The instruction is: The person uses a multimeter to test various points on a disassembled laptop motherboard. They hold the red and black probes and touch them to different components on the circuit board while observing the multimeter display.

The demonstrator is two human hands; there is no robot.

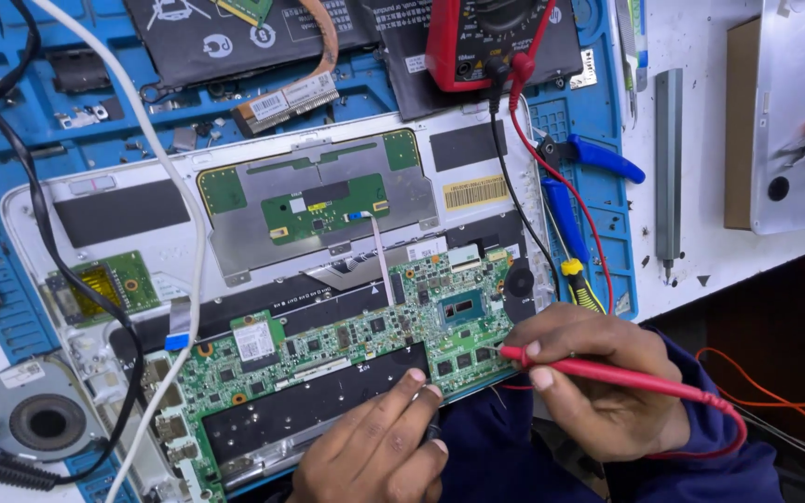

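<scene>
Circuit board [347,340] in opened laptop shell [95,191], multimeter [477,37] behind, fan [44,414] left, pliers [575,200] right.

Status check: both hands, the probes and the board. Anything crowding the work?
Right hand grips red probe, tip on green circuit board. Left hand rests at board's near edge, apparently on a dark probe, mostly hidden. White cable and black cable cross board's left end.

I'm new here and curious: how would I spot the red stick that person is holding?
Find the opened laptop's green circuit board. At its right end, the right hand pinches a thin red probe, tip on the board; unlike the blue pliers nearby, it trails a red wire.
</scene>
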